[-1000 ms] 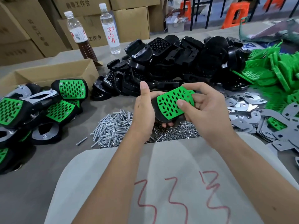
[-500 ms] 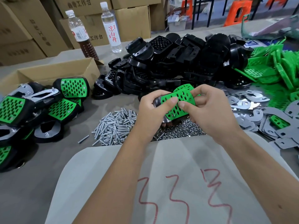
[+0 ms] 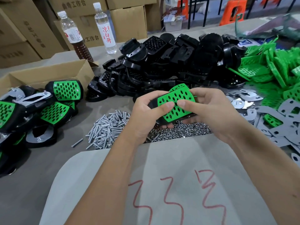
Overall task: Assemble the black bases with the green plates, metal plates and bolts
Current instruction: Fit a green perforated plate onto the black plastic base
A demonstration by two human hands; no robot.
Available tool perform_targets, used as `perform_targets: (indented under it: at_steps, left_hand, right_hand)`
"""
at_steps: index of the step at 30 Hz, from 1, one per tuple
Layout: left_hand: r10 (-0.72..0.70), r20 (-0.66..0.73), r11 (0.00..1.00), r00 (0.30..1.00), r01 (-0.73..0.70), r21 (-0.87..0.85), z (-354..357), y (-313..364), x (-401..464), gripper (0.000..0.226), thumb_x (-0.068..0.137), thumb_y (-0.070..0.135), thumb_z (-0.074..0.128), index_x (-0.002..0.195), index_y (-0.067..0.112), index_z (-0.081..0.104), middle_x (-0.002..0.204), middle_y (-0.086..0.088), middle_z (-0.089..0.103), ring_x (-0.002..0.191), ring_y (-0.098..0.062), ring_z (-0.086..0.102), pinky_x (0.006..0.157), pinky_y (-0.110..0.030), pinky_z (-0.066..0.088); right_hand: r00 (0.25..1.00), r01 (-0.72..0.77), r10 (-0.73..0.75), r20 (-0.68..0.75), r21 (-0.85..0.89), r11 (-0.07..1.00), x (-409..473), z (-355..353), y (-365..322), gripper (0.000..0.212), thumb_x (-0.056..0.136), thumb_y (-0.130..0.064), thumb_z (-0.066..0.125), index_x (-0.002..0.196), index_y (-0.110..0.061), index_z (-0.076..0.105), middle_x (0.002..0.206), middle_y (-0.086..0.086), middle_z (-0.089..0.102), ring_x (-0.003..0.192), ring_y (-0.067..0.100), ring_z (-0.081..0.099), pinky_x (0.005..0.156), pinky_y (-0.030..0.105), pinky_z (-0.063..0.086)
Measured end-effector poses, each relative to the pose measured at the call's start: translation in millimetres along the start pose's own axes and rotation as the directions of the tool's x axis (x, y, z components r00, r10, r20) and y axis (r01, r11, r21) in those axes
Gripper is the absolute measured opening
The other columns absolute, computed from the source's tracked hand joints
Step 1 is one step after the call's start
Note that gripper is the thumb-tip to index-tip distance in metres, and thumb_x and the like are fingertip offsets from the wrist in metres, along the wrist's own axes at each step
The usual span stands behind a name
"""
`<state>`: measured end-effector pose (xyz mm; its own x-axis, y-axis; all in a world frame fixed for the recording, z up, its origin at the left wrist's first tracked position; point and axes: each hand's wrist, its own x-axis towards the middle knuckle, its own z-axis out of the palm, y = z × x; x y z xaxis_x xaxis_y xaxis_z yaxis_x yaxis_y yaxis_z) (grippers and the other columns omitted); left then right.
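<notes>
A green perforated plate point(image 3: 174, 103) lies on a black base point(image 3: 153, 101), held above the table between both hands. My left hand point(image 3: 146, 116) grips the left end, its thumb pressing on the plate. From the right, my right hand point(image 3: 214, 109) holds the other end with its thumb on the plate beside the left thumb. The underside of the base is hidden. Below the hands lie a heap of bolts point(image 3: 108, 127) and a heap of nuts point(image 3: 181, 132). Loose black bases point(image 3: 170, 62), green plates point(image 3: 276, 67) and metal plates point(image 3: 279, 124) are piled behind and to the right.
Finished black-and-green assemblies point(image 3: 32, 108) lie stacked at the left by an open cardboard box point(image 3: 48, 75). Two bottles point(image 3: 103, 28) stand at the back before stacked cartons. A grey sheet with red marks point(image 3: 162, 184) covers the near table edge.
Both hands drew the base and plate together; the left thumb came down from upright onto the green plate, next to the right thumb. The plate now sits flatter on the base.
</notes>
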<state>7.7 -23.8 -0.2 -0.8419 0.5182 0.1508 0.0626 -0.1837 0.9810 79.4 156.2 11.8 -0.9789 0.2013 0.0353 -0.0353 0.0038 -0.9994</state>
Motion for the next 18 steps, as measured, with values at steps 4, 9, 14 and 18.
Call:
perform_targets:
  at_steps: [4,9,14,18]
  left_hand:
    - [0.031,-0.11,0.999,0.993,-0.03,0.012,4.0,-3.4,5.5,0.034,0.085,0.007,0.082,0.116,0.005,0.069,0.105,-0.015,0.077,0.092,-0.031,0.078,0.069,-0.036,0.064]
    - [0.014,-0.126,0.998,0.992,-0.022,-0.062,9.9,-3.2,5.3,0.02,0.081,0.012,0.079,0.099,0.006,0.072,0.091,-0.011,0.077,0.082,-0.029,0.076,0.066,-0.038,0.062]
    - [-0.005,-0.147,0.993,0.989,-0.013,-0.12,10.1,-2.3,6.0,0.022,0.084,0.01,0.077,0.101,-0.001,0.068,0.095,-0.022,0.074,0.082,-0.036,0.075,0.062,-0.046,0.062]
    - [0.001,-0.167,0.998,0.986,-0.013,-0.069,12.8,-4.4,6.9,0.02,0.089,0.004,0.075,0.106,-0.005,0.068,0.094,-0.02,0.073,0.082,-0.029,0.074,0.064,-0.04,0.062]
  right_hand:
    - [0.991,0.063,-0.046,-0.128,0.131,0.989,1.3,-2.0,-2.3,0.024,0.092,-0.002,0.074,0.114,-0.002,0.067,0.099,0.012,0.08,0.089,0.03,0.079,0.066,0.032,0.063]
    - [0.995,0.037,-0.019,-0.094,0.189,0.981,1.0,0.3,-1.9,0.022,0.093,0.001,0.071,0.113,-0.004,0.063,0.106,0.017,0.076,0.094,0.032,0.078,0.071,0.036,0.064]
    - [0.998,0.006,0.005,-0.056,0.188,0.982,0.3,5.0,0.3,0.021,0.092,0.001,0.072,0.107,-0.012,0.065,0.106,0.014,0.077,0.103,0.035,0.076,0.09,0.049,0.063]
    - [0.998,0.038,-0.029,-0.061,0.147,0.988,0.0,6.8,1.8,0.023,0.087,-0.008,0.079,0.108,-0.013,0.07,0.105,0.014,0.078,0.1,0.033,0.076,0.083,0.042,0.063]
